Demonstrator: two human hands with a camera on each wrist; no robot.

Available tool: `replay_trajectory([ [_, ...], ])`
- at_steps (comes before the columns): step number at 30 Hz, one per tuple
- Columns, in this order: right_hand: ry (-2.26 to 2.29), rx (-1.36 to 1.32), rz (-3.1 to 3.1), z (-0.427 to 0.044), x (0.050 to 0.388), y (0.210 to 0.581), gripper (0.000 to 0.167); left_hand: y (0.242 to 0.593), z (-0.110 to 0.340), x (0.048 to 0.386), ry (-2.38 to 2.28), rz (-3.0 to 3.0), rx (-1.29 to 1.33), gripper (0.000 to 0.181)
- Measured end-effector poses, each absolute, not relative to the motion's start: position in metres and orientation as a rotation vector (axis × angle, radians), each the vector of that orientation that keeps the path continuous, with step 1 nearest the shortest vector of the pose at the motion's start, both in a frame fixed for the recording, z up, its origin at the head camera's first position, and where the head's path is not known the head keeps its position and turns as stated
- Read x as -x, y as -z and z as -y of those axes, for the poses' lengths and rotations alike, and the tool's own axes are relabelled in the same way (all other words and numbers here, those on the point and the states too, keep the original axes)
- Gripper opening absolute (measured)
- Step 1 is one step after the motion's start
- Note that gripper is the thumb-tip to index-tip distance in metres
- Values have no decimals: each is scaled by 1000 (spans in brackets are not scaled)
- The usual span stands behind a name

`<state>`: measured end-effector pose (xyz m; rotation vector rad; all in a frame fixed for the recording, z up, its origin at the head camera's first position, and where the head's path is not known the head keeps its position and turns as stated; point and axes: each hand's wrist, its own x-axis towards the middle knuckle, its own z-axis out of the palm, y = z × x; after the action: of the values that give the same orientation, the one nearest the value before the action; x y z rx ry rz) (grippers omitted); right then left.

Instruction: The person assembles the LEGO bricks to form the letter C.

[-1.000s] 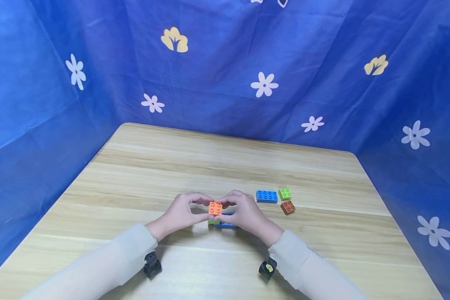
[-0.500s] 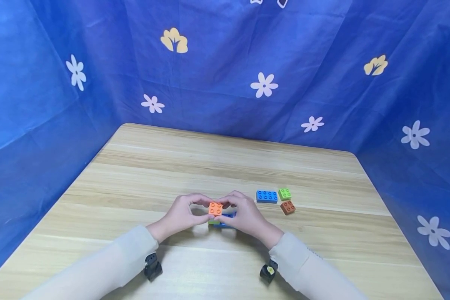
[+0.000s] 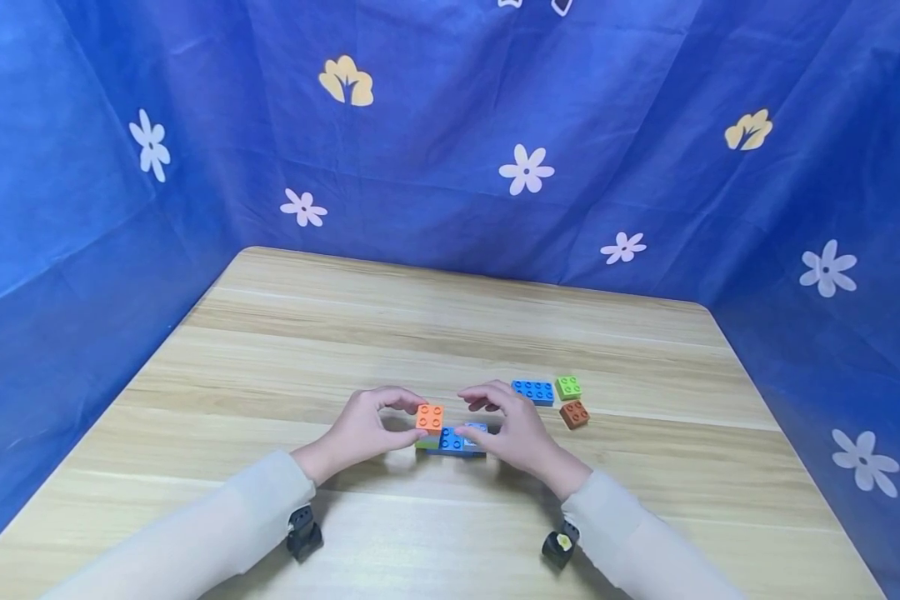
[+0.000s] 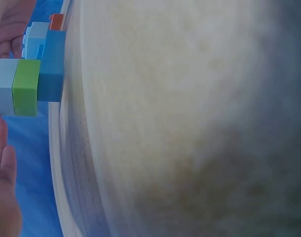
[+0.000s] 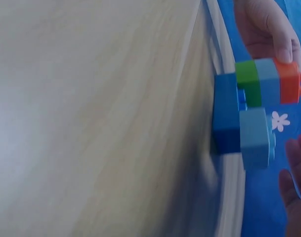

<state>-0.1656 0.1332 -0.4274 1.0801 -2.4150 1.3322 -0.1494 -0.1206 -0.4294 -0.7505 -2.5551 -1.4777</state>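
Note:
A small build of toy building bricks stands in front of me. Its base is a long blue brick (image 5: 226, 113). On the base's left end, a green brick (image 5: 248, 84), a pale blue brick (image 5: 269, 81) and an orange brick (image 5: 289, 84) are stacked. Another pale blue brick (image 5: 254, 138) sits on the right end and overhangs it. My left hand (image 3: 363, 423) pinches the orange top brick between thumb and finger; the thumb shows on its side in the right wrist view. Apart from the stack, my right hand (image 3: 521, 427) hovers by the build's right end, fingers spread and holding nothing.
Behind the right hand lie a loose blue brick (image 3: 536, 392), a lime green brick (image 3: 568, 387) and a brown brick (image 3: 574, 414). The wooden table (image 3: 330, 333) is bordered by a blue flowered cloth (image 3: 435, 150) at the back and sides.
My right hand has let go of the orange brick and moved right, uncovering the right side of the build. The left hand stays in place on the orange brick.

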Motion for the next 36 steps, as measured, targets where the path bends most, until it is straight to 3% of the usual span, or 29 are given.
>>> replay_trajectory([
  [36, -1095, -460, 2487, -256, 168, 447, 47, 425, 121, 147, 1570, 2552, 726, 34],
])
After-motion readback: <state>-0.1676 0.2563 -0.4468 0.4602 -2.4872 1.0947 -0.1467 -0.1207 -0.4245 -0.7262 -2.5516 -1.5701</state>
